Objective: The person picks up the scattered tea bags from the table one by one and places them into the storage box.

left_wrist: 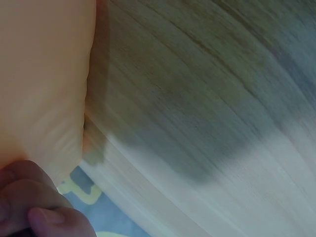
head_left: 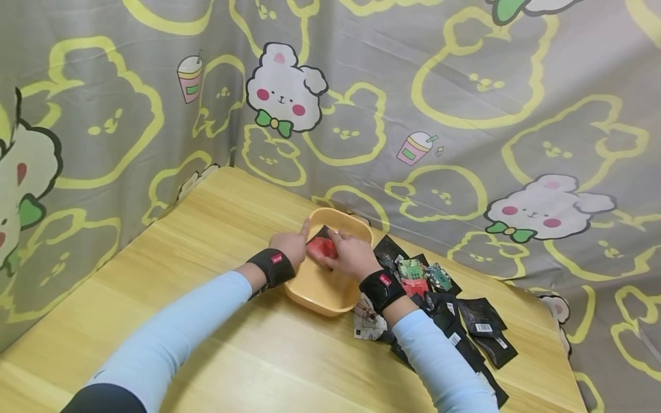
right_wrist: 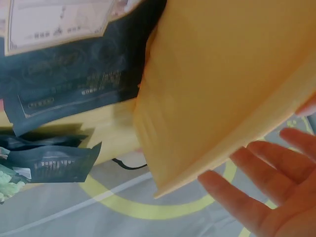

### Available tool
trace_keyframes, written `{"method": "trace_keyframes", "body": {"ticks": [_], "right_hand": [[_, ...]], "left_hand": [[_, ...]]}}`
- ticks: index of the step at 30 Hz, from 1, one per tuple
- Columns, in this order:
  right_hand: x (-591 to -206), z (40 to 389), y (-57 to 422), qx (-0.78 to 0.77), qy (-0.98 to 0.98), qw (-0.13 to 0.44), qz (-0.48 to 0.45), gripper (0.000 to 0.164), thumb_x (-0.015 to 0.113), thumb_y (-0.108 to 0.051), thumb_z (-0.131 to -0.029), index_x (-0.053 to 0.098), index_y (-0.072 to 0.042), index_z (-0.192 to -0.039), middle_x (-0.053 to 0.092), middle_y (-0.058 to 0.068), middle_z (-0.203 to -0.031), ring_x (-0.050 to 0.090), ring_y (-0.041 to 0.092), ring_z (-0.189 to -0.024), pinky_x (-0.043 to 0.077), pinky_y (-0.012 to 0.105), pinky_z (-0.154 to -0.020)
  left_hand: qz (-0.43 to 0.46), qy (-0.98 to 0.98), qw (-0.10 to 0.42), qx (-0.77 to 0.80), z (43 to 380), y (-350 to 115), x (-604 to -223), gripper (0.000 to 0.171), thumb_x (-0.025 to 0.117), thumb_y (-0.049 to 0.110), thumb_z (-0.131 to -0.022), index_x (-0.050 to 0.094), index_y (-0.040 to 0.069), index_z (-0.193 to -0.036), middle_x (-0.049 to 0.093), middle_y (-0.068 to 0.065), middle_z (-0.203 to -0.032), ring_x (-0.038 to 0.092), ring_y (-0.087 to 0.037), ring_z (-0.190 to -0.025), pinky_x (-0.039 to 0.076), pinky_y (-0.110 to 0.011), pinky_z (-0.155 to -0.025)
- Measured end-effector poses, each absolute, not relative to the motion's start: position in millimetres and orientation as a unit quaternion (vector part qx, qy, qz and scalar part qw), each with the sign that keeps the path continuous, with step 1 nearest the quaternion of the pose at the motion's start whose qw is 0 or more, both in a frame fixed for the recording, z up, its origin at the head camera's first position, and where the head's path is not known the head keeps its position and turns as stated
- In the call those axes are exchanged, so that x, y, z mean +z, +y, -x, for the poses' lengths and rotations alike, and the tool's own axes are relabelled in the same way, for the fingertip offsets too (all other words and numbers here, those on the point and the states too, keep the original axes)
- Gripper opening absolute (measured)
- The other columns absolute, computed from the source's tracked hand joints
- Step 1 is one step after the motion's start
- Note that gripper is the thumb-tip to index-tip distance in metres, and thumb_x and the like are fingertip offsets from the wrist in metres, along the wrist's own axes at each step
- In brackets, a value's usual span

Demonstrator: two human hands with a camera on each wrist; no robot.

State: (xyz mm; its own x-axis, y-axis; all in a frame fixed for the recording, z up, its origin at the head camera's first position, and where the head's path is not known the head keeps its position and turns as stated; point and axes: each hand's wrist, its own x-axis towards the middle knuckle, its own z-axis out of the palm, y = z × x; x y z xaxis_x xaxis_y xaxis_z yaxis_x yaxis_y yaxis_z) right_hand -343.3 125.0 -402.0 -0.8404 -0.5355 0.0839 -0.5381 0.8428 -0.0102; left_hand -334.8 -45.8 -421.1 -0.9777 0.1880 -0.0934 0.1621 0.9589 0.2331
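Observation:
A red-and-black packet (head_left: 321, 248) is held low over the yellow plastic basin (head_left: 319, 301), between both hands. My left hand (head_left: 290, 248) is at the basin's left side, its index finger pointing up and away along the rim. Its other fingers (left_wrist: 34, 197) curl in near the outer wall in the left wrist view and grip the packet's left edge. The right hand (head_left: 353, 255) pinches the packet's right side between thumb and index finger. In the right wrist view its other fingers (right_wrist: 242, 197) fan out by the basin rim, with the packet out of frame.
Several black packets (head_left: 482, 318) lie in a loose pile right of the basin. Green (head_left: 411, 268) and red (head_left: 415, 287) packets lie among them, and a pale printed packet (head_left: 368, 322) is beside the basin. A patterned curtain (head_left: 361, 69) hangs behind the wooden table (head_left: 232, 355).

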Motion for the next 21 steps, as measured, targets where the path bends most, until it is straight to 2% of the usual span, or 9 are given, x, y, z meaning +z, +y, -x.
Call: {"method": "trace_keyframes", "body": {"ticks": [3, 9, 13, 21], "right_hand": [[-403, 341, 125, 0.015, -0.961, 0.008, -0.277, 0.074, 0.067, -0.056, -0.077, 0.05, -0.012, -0.134, 0.054, 0.018, -0.131, 0.059, 0.035, -0.11, 0.05, 0.049, -0.083], [-402, 339, 132, 0.013, -0.963, -0.001, -0.271, 0.068, 0.063, -0.054, -0.081, 0.049, -0.017, -0.136, 0.049, 0.016, -0.138, 0.053, 0.034, -0.119, 0.044, 0.054, -0.09], [-402, 339, 145, 0.014, -0.967, 0.01, -0.254, 0.064, 0.062, -0.052, -0.083, 0.049, -0.018, -0.136, 0.05, 0.015, -0.138, 0.052, 0.034, -0.12, 0.043, 0.054, -0.093], [-399, 334, 200, 0.045, -0.974, 0.066, -0.21, 0.063, 0.056, -0.051, -0.088, 0.05, -0.009, -0.134, 0.051, 0.018, -0.135, 0.05, 0.036, -0.123, 0.038, 0.056, -0.098]], "left_hand": [[-0.093, 0.988, 0.062, 0.103, 335, -44, -421, 0.069, 0.047, 0.015, -0.094, 0.011, 0.011, -0.152, 0.055, -0.003, -0.062, 0.054, -0.018, -0.054, 0.041, -0.031, -0.05], [-0.086, 0.989, 0.064, 0.101, 337, -43, -421, 0.064, 0.041, 0.015, -0.096, 0.01, 0.012, -0.152, 0.056, -0.003, -0.064, 0.056, -0.019, -0.057, 0.041, -0.031, -0.053], [-0.087, 0.988, 0.06, 0.109, 336, -43, -420, 0.064, 0.041, 0.014, -0.095, 0.011, 0.012, -0.152, 0.057, -0.005, -0.065, 0.057, -0.02, -0.058, 0.042, -0.032, -0.053], [-0.092, 0.988, 0.056, 0.111, 332, -44, -419, 0.062, 0.038, 0.012, -0.096, 0.01, 0.011, -0.152, 0.066, -0.01, -0.077, 0.062, -0.024, -0.067, 0.046, -0.036, -0.058]]}}
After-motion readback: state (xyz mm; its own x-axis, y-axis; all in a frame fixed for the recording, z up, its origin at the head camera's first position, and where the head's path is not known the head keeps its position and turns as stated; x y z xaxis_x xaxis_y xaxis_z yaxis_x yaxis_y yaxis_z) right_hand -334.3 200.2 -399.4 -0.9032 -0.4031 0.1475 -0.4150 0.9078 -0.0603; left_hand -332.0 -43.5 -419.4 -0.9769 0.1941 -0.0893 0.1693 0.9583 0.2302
